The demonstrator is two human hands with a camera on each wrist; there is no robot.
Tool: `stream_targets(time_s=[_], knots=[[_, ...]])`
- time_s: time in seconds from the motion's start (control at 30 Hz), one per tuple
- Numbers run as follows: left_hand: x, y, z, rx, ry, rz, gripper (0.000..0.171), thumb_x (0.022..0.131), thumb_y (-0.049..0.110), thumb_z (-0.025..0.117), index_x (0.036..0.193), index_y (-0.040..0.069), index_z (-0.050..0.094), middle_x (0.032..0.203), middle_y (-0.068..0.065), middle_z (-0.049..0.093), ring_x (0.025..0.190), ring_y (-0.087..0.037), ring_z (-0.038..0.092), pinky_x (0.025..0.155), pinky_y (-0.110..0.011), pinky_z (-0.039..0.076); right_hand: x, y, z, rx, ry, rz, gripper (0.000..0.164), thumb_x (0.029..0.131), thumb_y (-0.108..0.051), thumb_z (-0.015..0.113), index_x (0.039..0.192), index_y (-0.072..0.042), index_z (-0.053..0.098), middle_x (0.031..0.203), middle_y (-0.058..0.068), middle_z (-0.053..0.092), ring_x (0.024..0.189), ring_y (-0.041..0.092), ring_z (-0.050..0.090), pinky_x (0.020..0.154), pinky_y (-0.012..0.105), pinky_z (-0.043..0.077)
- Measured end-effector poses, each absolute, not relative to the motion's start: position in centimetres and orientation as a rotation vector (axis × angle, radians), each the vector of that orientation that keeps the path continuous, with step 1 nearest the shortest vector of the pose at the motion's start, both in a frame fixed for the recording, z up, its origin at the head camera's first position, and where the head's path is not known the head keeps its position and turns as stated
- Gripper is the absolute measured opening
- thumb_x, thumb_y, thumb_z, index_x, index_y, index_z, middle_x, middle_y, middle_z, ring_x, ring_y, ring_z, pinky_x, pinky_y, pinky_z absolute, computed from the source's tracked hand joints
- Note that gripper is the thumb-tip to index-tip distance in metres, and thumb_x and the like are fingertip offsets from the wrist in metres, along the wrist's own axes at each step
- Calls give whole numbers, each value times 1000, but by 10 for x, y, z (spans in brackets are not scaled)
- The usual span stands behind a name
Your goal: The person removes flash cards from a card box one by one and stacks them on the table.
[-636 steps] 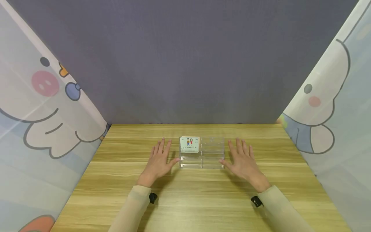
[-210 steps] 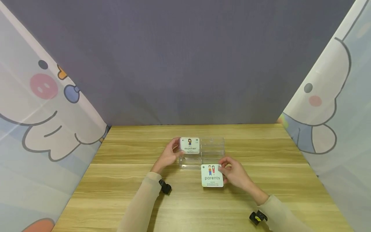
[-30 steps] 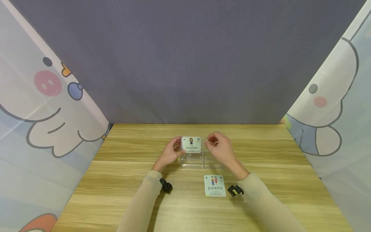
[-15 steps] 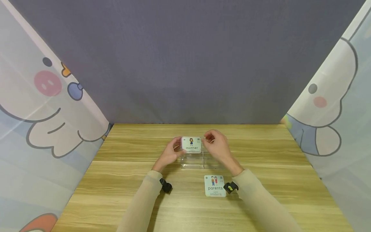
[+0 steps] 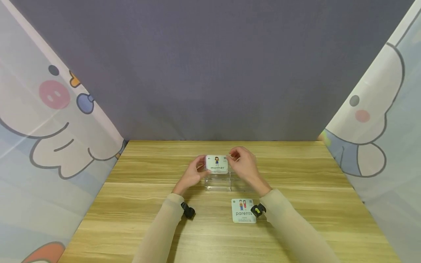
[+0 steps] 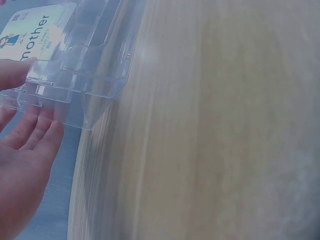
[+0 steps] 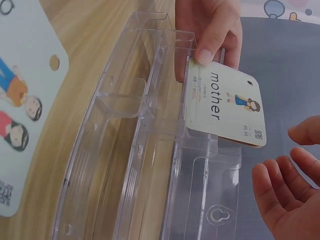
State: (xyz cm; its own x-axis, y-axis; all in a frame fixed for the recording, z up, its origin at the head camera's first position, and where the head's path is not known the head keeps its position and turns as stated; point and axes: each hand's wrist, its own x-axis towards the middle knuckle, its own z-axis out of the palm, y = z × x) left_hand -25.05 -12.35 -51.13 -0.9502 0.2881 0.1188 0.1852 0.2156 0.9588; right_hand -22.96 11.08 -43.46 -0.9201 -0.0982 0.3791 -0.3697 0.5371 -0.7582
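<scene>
A clear plastic card rack (image 5: 218, 182) stands on the table, stepped, with side-by-side compartments. A white rounded card printed "mother" (image 5: 217, 165) sits in its upper left compartment; a brownish edge shows behind it in the right wrist view. My left hand (image 5: 192, 176) grips the rack's left end, thumb in front and fingers behind. My right hand (image 5: 245, 165) is at the card's upper right corner in the head view. Seen from the right wrist, its thumb (image 7: 305, 132) and half-bent fingers stand apart, a small gap away from the card, holding nothing.
A white card printed "parents" (image 5: 241, 217) lies on the wooden table (image 5: 148, 226) in front of the rack, below my right forearm. A dark grey panel (image 5: 210, 73) rises behind the table, with cartoon-printed curtains (image 5: 59, 153) on both sides.
The right hand has moved left, from beside the rack's upper right compartment to the "mother" card's corner. Earlier, the "parents" card went from the rack to the table. The left hand stays put.
</scene>
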Motion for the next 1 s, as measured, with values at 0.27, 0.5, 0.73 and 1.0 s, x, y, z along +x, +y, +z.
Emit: stream_targets(time_s=[0.27,0.5,0.73,1.0], knots=[[-251,-125,-511,473,2403,1835,64,89,-4,73,146,1,46,139,-18,54,134,-37,49,119,-47,37,-234,106,-437,387,-2523,1345,21,90,-11,75,106,1,70,93,9,66,82,22,62,73,37,58],[-250,-125,-512,482,2423,1822,62,89,-3,74,145,3,48,137,-16,56,133,-34,51,117,-44,40,-234,102,-438,404,-2554,1306,22,89,-11,74,108,0,69,97,10,65,86,24,61,75,37,57],[-251,-125,-513,499,2409,1839,62,90,-3,73,145,2,47,137,-17,56,133,-36,50,117,-47,39,-237,99,-441,446,-2572,1239,22,89,-11,75,108,-1,70,99,10,65,88,25,62,76,38,57],[-250,-125,-512,483,2406,1831,64,89,-4,74,146,1,46,138,-18,55,135,-36,49,118,-46,38,-237,96,-443,452,-2629,1159,23,89,-10,75,110,-2,69,104,10,65,93,30,64,78,38,58]])
